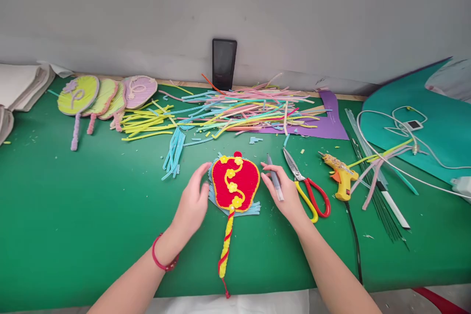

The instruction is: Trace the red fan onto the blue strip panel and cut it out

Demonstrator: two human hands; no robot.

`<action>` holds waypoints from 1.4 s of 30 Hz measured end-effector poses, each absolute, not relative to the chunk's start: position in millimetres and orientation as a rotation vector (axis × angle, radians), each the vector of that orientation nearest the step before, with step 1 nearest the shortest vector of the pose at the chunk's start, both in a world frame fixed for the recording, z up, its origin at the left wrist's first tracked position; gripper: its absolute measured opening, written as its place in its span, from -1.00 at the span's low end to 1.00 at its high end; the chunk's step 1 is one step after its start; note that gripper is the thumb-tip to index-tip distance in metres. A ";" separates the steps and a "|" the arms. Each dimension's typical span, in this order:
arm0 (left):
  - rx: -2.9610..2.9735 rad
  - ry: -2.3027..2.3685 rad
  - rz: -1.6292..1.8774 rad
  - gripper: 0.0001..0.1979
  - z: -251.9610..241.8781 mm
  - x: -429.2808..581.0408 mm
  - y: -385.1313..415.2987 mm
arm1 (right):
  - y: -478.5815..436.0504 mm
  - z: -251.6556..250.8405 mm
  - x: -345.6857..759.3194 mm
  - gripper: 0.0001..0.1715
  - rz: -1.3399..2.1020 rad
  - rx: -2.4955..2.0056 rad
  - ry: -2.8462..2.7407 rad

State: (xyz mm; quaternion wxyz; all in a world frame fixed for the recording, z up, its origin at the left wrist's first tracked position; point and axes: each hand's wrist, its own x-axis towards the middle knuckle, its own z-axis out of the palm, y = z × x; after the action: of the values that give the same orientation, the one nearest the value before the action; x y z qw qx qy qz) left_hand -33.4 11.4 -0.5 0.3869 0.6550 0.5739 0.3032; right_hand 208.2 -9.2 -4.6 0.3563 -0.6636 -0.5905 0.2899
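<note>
A red fan (248, 181) with a yellow edge and a curling yellow flower vine lies in front of me. Its yellow handle (227, 240), wound with red, points toward me and ends in a small red tassel. Light blue pipe cleaner strips (250, 208) stick out from beneath the fan. My left hand (193, 198) rests at the fan's left edge, fingers apart and thumb free, with nothing held. To the right of the fan, my right hand (285, 196) has a grey, clear-bodied pen (274, 176) tucked between its fingers; the fingertips are close to the fan's edge.
Scissors (303, 181) with red and yellow handles lie right of my right hand, then a yellow glue gun (342, 176) with its cord. Behind are loose pipe cleaners (235, 113), purple sheet (334, 117), a leaning phone (223, 64) and several pastel fans (79, 95). A white cable (362, 132) loops at right.
</note>
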 end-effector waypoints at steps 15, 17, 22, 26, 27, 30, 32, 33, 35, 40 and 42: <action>2.417 1.160 0.410 -0.28 -18.3 -9.6 -18.3 | -5.6 -27.2 204.8 -0.67 0.572 -1.821 -1.565; 2.415 1.177 0.414 -0.28 -19.5 -9.4 -18.3 | -6.1 -27.6 204.7 -0.68 0.563 -1.825 -1.574; 2.421 1.177 0.427 -0.28 -18.7 -10.3 -17.5 | -6.9 -30.5 205.5 -0.68 0.542 -1.841 -1.574; 2.411 1.158 0.454 -0.30 -14.5 -12.0 -16.6 | -7.8 -33.0 205.9 -0.67 0.565 -1.842 -1.557; 2.411 1.149 0.463 -0.32 -13.3 -12.5 -16.3 | -8.1 -32.8 205.9 -0.67 0.565 -1.843 -1.546; 2.403 1.164 0.512 -0.42 -9.9 -15.0 -14.1 | -8.9 -29.9 205.8 -0.65 0.550 -1.857 -1.484; 2.378 1.239 0.552 -0.51 -8.8 -18.2 -10.8 | -9.0 -26.8 205.4 -0.65 0.569 -1.869 -1.425; 2.352 1.297 0.569 -0.54 -8.6 -20.4 -8.6 | -8.8 -25.2 205.0 -0.65 0.595 -1.872 -1.397; 2.263 1.431 0.594 -0.55 -8.7 -25.5 -3.3 | -7.6 -22.7 203.4 -0.65 0.665 -1.869 -1.349; 1.972 1.613 0.603 -0.52 -8.6 -35.5 7.7 | -2.2 -21.5 199.5 -0.63 0.782 -1.832 -1.338; 1.970 1.593 0.629 -0.52 -7.9 -35.9 8.5 | -0.9 -22.2 199.6 -0.63 0.793 -1.826 -1.344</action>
State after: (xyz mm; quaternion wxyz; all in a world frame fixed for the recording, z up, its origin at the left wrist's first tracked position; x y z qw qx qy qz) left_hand -35.9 8.5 -7.9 0.2625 0.7281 0.5890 0.2326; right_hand 199.6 -0.9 -22.2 0.3616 -0.7088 -0.5216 0.3080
